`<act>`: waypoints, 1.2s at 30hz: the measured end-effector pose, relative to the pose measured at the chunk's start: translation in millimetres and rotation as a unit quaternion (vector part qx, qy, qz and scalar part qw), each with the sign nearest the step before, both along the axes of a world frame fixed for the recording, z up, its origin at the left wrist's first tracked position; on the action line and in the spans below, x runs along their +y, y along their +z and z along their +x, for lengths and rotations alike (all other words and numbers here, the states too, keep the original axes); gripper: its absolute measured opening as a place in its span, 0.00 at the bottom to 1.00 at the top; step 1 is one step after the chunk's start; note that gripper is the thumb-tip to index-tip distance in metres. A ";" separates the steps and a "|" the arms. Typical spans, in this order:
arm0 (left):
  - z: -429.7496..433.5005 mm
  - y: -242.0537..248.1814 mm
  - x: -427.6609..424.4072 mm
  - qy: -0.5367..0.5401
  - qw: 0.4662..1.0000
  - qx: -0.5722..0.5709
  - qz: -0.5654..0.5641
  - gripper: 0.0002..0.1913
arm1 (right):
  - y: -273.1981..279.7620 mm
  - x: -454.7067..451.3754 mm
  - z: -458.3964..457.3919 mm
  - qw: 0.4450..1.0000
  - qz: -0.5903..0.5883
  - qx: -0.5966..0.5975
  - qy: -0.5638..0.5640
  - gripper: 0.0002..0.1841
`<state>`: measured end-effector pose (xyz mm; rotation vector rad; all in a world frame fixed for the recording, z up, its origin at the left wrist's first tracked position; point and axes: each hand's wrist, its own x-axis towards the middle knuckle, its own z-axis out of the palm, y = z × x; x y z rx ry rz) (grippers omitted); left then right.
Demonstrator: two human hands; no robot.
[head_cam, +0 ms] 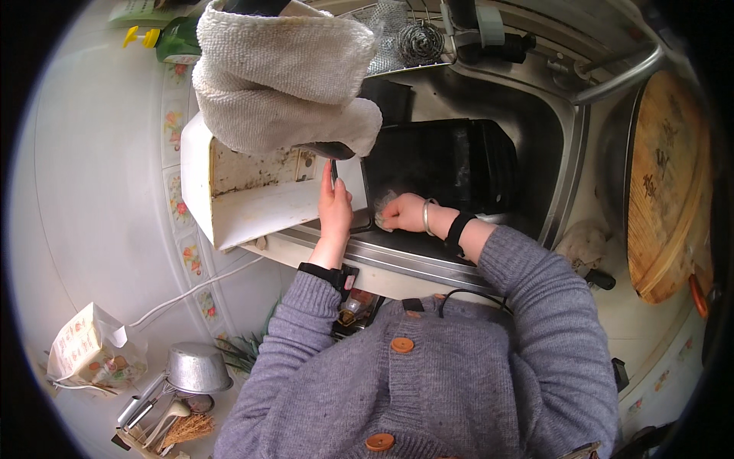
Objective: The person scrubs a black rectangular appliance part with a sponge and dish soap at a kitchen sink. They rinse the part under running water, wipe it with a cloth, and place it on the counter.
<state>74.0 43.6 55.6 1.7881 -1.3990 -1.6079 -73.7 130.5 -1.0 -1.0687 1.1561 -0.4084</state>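
Note:
Over the near left part of a metal sink (519, 92) lies a dark rectangular pan or tray (418, 160), its inside black. My left hand (335, 206) grips a thin dark edge or handle at the left, its upper end hidden below a hanging beige towel (281, 69). A crumpled pale scrubbing cloth or pad (385, 209) is pinched in my right hand (408, 212), against the dark surface at the near left corner. Behind my left hand, a white open box-like container (258, 215) with brown stains inside rests at the sink's left.
A wire rack at the back holds a steel wool scourer (420, 43). A green bottle with a yellow pump (179, 41) stands back left. To the right are a round wooden board (665, 189) and a faucet-like metal pipe (622, 74). A metal pot (198, 367) is lower left.

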 end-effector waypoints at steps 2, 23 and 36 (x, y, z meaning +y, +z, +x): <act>1.1 1.9 0.2 0.001 1.000 -0.024 0.011 0.25 | 5.8 0.1 -10.1 0.996 -0.023 0.079 0.040 0.12; 4.6 5.6 -10.0 -0.058 0.996 0.062 -0.030 0.25 | -31.4 42.2 -44.5 0.879 0.016 0.405 0.250 0.17; 12.4 -2.0 -3.2 -0.059 0.997 -0.020 -0.041 0.25 | -31.1 -3.9 32.4 0.994 -0.091 -0.033 0.043 0.16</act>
